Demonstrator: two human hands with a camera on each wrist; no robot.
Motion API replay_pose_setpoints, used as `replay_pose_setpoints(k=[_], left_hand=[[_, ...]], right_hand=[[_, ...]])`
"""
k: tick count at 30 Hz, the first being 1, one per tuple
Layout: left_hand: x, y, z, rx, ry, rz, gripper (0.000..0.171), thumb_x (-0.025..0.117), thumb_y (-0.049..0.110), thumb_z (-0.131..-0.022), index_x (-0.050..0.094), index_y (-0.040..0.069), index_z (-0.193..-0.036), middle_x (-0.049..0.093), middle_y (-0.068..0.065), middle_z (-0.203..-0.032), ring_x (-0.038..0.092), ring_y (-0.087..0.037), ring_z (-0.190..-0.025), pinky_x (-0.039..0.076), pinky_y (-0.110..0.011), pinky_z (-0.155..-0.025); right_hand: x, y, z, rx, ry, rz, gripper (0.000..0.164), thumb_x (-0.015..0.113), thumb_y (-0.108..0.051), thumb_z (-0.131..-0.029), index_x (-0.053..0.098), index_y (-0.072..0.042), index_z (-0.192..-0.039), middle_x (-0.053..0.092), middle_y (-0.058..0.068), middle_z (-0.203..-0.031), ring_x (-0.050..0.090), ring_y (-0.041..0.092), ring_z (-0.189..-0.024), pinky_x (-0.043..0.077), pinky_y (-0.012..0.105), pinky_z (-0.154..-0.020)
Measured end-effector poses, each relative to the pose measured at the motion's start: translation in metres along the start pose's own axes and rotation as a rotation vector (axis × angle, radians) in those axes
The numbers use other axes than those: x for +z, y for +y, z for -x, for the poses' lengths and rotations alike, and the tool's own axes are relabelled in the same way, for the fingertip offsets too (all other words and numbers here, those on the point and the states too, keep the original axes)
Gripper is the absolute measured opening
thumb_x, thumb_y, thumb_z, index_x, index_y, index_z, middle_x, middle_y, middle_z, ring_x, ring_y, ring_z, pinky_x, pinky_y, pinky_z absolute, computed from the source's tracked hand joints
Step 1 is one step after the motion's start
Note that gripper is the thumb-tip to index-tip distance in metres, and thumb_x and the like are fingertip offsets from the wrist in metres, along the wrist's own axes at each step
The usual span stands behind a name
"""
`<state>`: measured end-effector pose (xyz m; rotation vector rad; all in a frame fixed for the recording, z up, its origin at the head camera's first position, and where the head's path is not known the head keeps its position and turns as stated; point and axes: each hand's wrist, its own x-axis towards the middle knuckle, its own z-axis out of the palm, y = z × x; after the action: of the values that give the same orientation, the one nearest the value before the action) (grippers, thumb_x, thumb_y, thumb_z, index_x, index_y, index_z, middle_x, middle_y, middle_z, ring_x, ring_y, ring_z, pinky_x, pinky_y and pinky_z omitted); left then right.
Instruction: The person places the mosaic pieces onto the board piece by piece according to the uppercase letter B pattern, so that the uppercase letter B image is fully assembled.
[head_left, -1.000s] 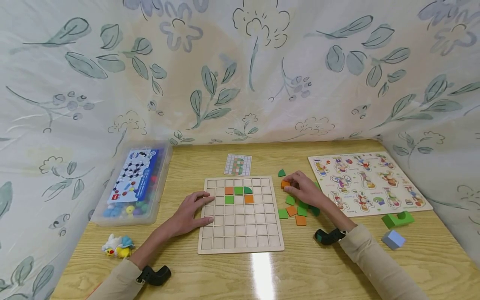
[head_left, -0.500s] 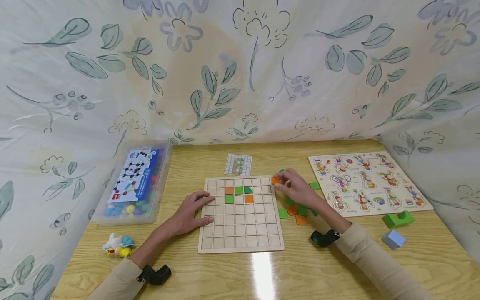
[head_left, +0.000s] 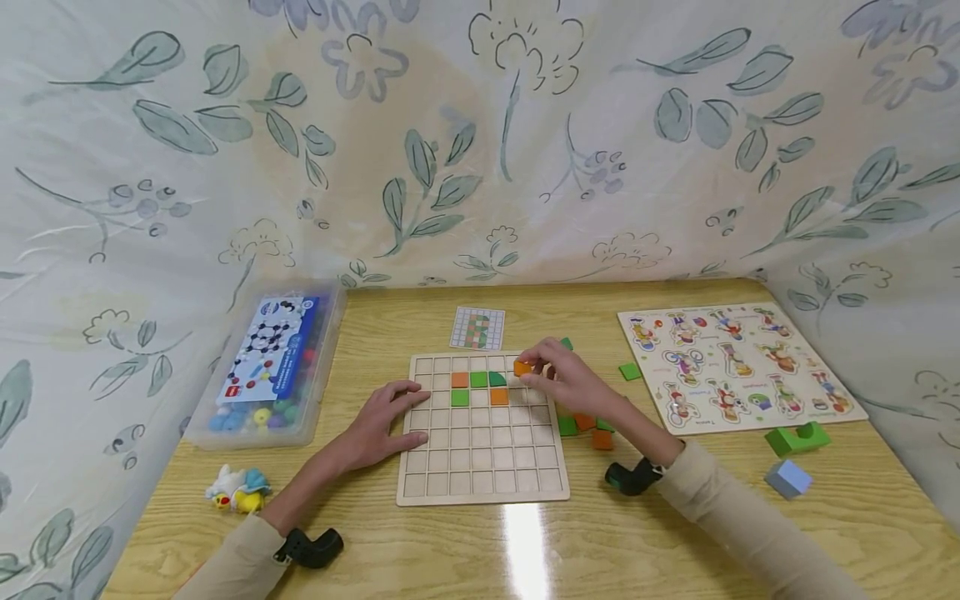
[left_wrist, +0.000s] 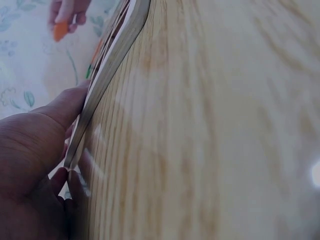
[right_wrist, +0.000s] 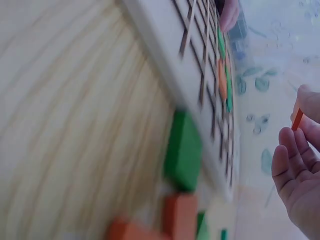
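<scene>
Head view: orange tile point(head_left: 520, 367) pinched by right hand point(head_left: 566, 377) mid-frame, gridded wooden board point(head_left: 480, 460) touched by spread left hand point(head_left: 377, 427)

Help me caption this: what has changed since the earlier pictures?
The right hand, still pinching an orange tile, moved left from the loose tiles to above the far right of the grid board. The left hand, at the board's left edge, and the five placed tiles stayed put.
</scene>
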<state>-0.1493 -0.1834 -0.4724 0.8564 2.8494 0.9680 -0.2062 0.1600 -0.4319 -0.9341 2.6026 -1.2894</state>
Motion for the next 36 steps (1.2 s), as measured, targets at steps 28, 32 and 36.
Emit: replay_pose_setpoints(k=[28,32,36], left_hand=[[0.000,0.000,0.000,-0.025,-0.007,0.012,0.059,0.073,0.031,-0.087,0.053,0.011,-0.139,0.045,-0.015,-0.142,0.039,-0.038,-0.132,0.032,-0.062,-0.103],[0.000,0.000,0.000,-0.026,-0.007,0.007,0.059,0.072,0.031,-0.087,0.053,0.011,-0.139,0.045,-0.014,-0.142,0.039,-0.038,-0.132,0.033,-0.062,-0.102],[0.000,-0.001,0.000,-0.027,-0.009,0.004,0.060,0.073,0.031,-0.087,0.053,0.011,-0.140,0.045,-0.013,-0.143,0.039,-0.037,-0.132,0.032,-0.061,-0.103]], right_hand=[[0.056,-0.053,-0.044,-0.113,-0.168,-0.062,0.024,0.067,-0.019,-0.092,0.065,-0.007,-0.113,0.056,0.006,-0.099,0.050,0.015,-0.088,0.045,0.022,-0.070],[0.061,-0.045,-0.044,-0.062,-0.171,-0.094,0.023,0.069,-0.019,-0.091,0.067,-0.009,-0.111,0.058,0.005,-0.098,0.052,0.018,-0.087,0.044,0.021,-0.069],[0.062,-0.039,-0.044,-0.058,-0.198,-0.080,0.021,0.070,-0.019,-0.090,0.068,-0.009,-0.108,0.060,0.005,-0.100,0.055,0.016,-0.088,0.046,0.020,-0.069]])
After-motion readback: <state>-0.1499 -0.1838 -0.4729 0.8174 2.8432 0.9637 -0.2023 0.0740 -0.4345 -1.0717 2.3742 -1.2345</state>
